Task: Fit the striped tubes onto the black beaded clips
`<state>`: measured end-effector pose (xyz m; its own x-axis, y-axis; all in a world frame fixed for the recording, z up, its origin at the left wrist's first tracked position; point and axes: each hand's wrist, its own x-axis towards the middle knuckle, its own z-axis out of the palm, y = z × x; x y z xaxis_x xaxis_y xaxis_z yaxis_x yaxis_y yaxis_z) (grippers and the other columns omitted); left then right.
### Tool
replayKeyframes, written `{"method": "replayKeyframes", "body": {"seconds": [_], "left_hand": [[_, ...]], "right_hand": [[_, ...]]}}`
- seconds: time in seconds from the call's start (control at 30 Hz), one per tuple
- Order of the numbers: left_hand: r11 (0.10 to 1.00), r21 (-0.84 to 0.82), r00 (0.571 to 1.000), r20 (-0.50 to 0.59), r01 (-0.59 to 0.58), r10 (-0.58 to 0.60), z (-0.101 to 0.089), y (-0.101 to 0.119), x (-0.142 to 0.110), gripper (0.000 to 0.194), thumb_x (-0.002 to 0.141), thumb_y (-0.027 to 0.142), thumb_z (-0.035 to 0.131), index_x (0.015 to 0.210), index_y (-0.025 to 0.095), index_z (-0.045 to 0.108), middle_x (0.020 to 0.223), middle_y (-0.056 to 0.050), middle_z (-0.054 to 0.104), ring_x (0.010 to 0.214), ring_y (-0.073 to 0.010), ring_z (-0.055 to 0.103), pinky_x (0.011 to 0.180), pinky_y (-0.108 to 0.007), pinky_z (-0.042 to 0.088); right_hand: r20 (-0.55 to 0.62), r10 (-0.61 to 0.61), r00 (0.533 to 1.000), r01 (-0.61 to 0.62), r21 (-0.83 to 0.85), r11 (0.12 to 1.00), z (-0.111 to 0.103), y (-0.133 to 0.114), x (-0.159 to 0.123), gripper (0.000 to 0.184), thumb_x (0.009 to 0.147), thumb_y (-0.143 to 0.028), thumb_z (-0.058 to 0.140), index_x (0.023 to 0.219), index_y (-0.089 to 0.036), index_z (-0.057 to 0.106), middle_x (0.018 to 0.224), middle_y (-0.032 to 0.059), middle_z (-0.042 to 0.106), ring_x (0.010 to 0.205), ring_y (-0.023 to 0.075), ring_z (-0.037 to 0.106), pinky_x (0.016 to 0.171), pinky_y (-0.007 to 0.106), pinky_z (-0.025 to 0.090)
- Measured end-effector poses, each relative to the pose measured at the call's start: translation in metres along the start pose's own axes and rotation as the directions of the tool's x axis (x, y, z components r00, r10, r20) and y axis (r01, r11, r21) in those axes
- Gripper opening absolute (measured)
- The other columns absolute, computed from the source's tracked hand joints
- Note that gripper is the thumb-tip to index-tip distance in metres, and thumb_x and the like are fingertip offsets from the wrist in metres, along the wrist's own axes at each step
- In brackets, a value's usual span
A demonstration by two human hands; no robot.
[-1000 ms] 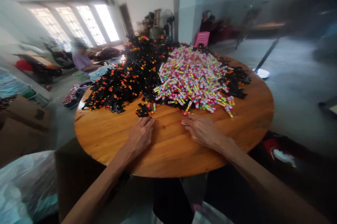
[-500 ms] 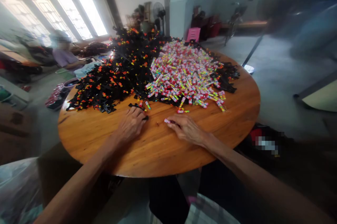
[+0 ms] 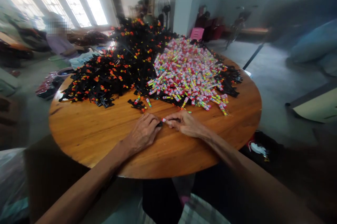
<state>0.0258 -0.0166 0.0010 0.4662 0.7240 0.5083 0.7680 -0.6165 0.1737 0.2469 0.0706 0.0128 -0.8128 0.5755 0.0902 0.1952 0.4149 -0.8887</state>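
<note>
On the near side of the round wooden table [image 3: 181, 157], the person's left hand [image 3: 143, 131] grips a small black piece [image 3: 159, 124], its end poking out to the right. Close by, the right hand [image 3: 188, 124] pinches a small pink-and-white tube [image 3: 165, 120], pointed left at that end; whether they touch, I can't tell. Farther off, a black heap [image 3: 126, 64] dotted orange and yellow rises left, a heap of colourful tubes [image 3: 189, 73] right.
</note>
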Motion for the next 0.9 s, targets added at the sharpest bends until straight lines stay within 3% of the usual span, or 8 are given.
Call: {"method": "replayKeyframes", "body": {"seconds": [0.4, 0.57, 0.77, 0.9], "left_hand": [[0.997, -0.055, 0.998, -0.018, -0.053, 0.052, -0.001, -0.002, -0.001, 0.017, 0.102, 0.017, 0.048, 0.106, 0.017, 0.064, 0.103, -0.011, 0.069, 0.097, -0.022, 0.063, 0.088, -0.043, 0.054], [0.993, -0.04, 0.994, 0.02, -0.107, 0.108, -0.001, -0.003, -0.002, 0.015, 0.101, 0.013, 0.049, 0.103, 0.015, 0.064, 0.104, -0.011, 0.069, 0.097, -0.0221, 0.062, 0.087, -0.042, 0.054], [0.992, -0.001, 0.992, 0.019, -0.127, 0.127, -0.005, 0.0, -0.001, 0.019, 0.102, 0.012, 0.047, 0.105, 0.015, 0.065, 0.106, -0.012, 0.07, 0.099, -0.0229, 0.061, 0.089, -0.044, 0.054], [0.989, -0.061, 0.991, 0.018, -0.131, 0.132, -0.004, 0.001, 0.002, 0.02, 0.102, 0.013, 0.047, 0.109, 0.016, 0.065, 0.107, -0.011, 0.07, 0.1, -0.0214, 0.062, 0.09, -0.042, 0.055]], "right_hand": [[0.032, 0.006, 0.999, -0.006, 0.007, 1.0, -0.004, -0.004, -0.004, 0.025, 0.093, -0.031, 0.054, 0.075, -0.017, 0.064, 0.066, -0.0036, 0.047, 0.063, 0.0119, 0.038, 0.061, 0.027, 0.028], [0.05, 0.059, 0.997, -0.058, -0.025, 0.998, -0.008, -0.005, -0.005, 0.022, 0.09, -0.03, 0.056, 0.084, -0.016, 0.071, 0.065, -0.0039, 0.048, 0.061, 0.0114, 0.037, 0.059, 0.027, 0.028], [0.08, 0.06, 0.995, -0.058, -0.02, 0.998, -0.009, -0.006, -0.003, 0.028, 0.089, -0.032, 0.055, 0.066, -0.017, 0.06, 0.06, -0.0038, 0.048, 0.057, 0.0108, 0.037, 0.057, 0.027, 0.028], [0.08, 0.057, 0.995, -0.059, 0.026, 0.998, -0.005, -0.008, -0.009, 0.028, 0.091, -0.034, 0.056, 0.072, -0.016, 0.065, 0.062, -0.0041, 0.046, 0.058, 0.0104, 0.036, 0.058, 0.027, 0.028]]}}
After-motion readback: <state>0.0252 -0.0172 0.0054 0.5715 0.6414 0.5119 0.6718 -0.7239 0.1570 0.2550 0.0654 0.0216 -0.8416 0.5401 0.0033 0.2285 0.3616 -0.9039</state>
